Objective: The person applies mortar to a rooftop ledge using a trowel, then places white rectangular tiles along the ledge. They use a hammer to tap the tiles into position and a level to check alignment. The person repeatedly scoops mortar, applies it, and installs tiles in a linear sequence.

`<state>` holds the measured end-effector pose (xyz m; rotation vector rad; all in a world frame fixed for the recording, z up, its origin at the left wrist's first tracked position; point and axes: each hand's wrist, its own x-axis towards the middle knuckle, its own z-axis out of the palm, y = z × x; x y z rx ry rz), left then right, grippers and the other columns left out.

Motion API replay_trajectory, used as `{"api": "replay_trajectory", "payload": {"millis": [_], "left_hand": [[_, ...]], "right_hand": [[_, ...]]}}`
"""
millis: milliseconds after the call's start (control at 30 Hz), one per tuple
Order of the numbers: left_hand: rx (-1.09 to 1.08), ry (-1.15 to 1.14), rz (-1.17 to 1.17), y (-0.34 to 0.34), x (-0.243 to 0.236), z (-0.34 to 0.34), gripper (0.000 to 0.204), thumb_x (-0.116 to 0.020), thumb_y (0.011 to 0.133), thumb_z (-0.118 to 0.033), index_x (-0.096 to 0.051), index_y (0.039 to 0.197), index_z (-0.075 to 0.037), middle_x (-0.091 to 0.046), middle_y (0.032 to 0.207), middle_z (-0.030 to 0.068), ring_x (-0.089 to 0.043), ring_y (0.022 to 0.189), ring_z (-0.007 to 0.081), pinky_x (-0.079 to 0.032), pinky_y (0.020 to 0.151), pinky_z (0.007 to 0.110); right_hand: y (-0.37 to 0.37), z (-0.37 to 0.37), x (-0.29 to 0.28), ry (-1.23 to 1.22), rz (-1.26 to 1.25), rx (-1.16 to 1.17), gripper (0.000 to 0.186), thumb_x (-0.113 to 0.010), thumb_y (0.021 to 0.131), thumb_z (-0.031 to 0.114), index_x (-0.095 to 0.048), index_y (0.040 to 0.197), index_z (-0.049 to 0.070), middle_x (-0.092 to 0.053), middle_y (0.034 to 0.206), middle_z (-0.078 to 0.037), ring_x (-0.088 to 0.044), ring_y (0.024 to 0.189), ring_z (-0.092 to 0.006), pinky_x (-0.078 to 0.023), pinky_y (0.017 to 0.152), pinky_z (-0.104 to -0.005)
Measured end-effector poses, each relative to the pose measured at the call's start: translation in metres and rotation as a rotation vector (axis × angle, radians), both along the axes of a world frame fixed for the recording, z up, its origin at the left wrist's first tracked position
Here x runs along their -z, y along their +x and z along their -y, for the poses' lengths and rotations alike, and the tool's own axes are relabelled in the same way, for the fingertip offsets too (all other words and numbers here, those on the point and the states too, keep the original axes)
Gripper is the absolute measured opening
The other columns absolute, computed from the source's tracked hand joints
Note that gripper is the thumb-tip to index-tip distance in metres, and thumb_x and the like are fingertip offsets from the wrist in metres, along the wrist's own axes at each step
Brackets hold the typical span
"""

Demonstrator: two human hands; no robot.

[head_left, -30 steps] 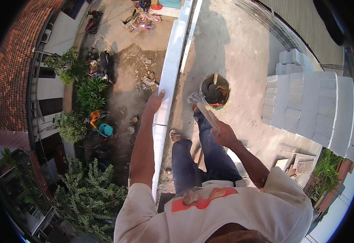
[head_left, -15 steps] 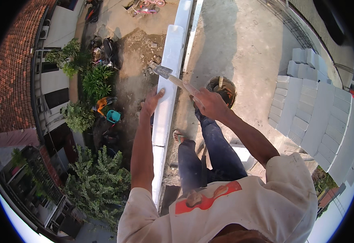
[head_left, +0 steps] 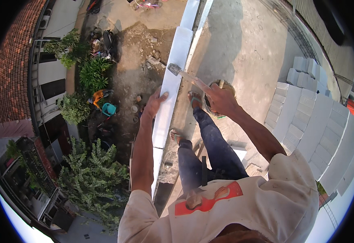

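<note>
A long row of pale blocks runs away from me along the top of a wall, and my left hand [head_left: 154, 104] grips the left edge of one white block [head_left: 170, 94]. Its thumb lies on the top face and the fingers go over the far side, partly hidden. My right hand [head_left: 222, 99] is closed around the wooden handle of a mallet [head_left: 174, 69]. The mallet's dark grey head is over the block's top, beyond my left hand; whether it touches, I cannot tell. Below my right hand stands a bucket [head_left: 232, 87], partly covered by the hand.
My feet in sandals [head_left: 174, 136] stand on the concrete right of the wall. Stacked grey blocks [head_left: 302, 117] stand at the right. A long straight strip [head_left: 197, 34] lies alongside the wall's right side. Left and lower are rubble [head_left: 156, 60], a teal chair [head_left: 109, 109] and bushes [head_left: 91, 174].
My right hand has shifted right, over the bucket, with the mallet still in it. The mallet head has also moved slightly right. My left hand stays on the block.
</note>
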<state>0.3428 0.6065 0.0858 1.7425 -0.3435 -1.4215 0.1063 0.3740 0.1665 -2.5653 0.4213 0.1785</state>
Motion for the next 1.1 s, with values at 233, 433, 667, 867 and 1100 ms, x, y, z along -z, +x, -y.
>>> {"api": "replay_trajectory", "payload": {"millis": [233,433,667,867,1100], "left_hand": [[0.017,0.045,0.044,-0.004,0.000,-0.004,0.070,-0.066,0.103,-0.043,-0.047,0.159,-0.006,-0.061,0.148,0.0125,-0.053,0.137,0.0233,-0.035,0.119,0.037],[0.009,0.000,0.015,-0.002,0.015,-0.008,0.071,-0.063,0.103,-0.050,-0.050,0.156,-0.005,-0.061,0.149,0.0159,-0.052,0.140,0.0258,-0.032,0.122,0.039],[0.033,0.023,0.080,-0.002,-0.002,0.001,0.071,-0.062,0.103,-0.050,-0.050,0.156,-0.004,-0.061,0.149,0.0169,-0.053,0.140,0.0265,-0.032,0.123,0.039],[0.013,0.040,0.054,-0.002,-0.008,0.001,0.069,-0.061,0.103,-0.051,-0.050,0.157,-0.008,-0.060,0.150,0.0174,-0.052,0.142,0.0296,-0.030,0.124,0.041],[0.053,0.109,0.096,0.003,-0.014,0.006,0.074,-0.066,0.103,-0.045,-0.044,0.160,-0.002,-0.056,0.155,0.0160,-0.048,0.145,0.0245,-0.033,0.122,0.038]], "right_hand": [[0.007,0.002,-0.010,-0.011,-0.065,-0.012,0.083,-0.068,0.094,0.015,-0.030,0.167,0.027,-0.060,0.088,-0.015,-0.066,0.063,-0.0337,-0.057,0.054,-0.0441],[0.010,0.005,-0.006,-0.012,-0.154,-0.041,0.079,-0.066,0.097,0.018,-0.030,0.167,0.027,-0.062,0.092,-0.018,-0.069,0.068,-0.0361,-0.057,0.055,-0.0449],[-0.009,-0.006,-0.019,0.091,0.009,0.012,0.078,-0.062,0.098,0.014,-0.028,0.168,0.026,-0.061,0.090,-0.016,-0.066,0.067,-0.0372,-0.057,0.060,-0.0478],[-0.069,-0.030,-0.017,0.329,0.118,0.190,0.085,-0.065,0.095,0.008,-0.026,0.169,0.024,-0.066,0.106,-0.020,-0.070,0.085,-0.0421,-0.059,0.075,-0.0499],[-0.162,-0.055,0.006,0.540,-0.192,0.563,0.088,-0.069,0.096,0.007,-0.025,0.169,0.026,-0.071,0.100,-0.023,-0.070,0.077,-0.0285,-0.057,0.077,-0.0457]]}}
